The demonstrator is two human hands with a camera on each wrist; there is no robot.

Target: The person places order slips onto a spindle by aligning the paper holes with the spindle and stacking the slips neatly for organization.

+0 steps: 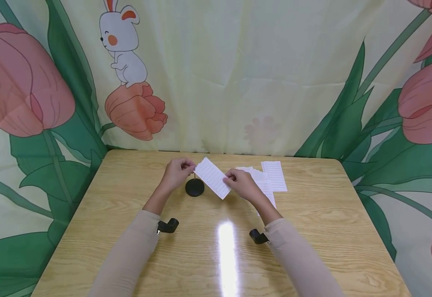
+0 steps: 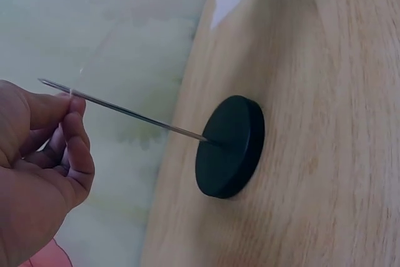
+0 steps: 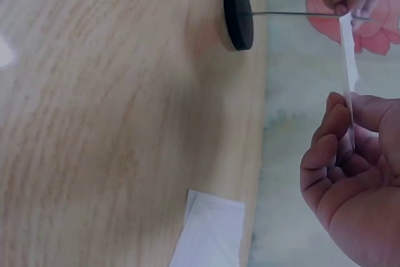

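A receipt spike stands on the table, with a round black base (image 1: pixel 194 187) and a thin metal rod (image 2: pixel 137 115). Between my two hands a lined paper slip (image 1: pixel 213 178) is held at a slant. The left hand (image 1: pixel 179 172) pinches one corner of the slip right at the rod, a little below its pointed tip. At the opposite end my right hand (image 1: pixel 239 182) grips the slip between thumb and fingers. Seen edge-on in the right wrist view, the slip (image 3: pixel 348 70) crosses the rod near its upper end, and the rod's tip shows beyond it.
More lined paper slips (image 1: pixel 274 176) lie overlapping on the wooden table (image 1: pixel 319 231), to the right of and partly behind the right hand and forearm. A printed curtain (image 1: pixel 216 82) hangs behind the table's far edge. Black wrist mounts (image 1: pixel 168 225) stick out from both sleeves.
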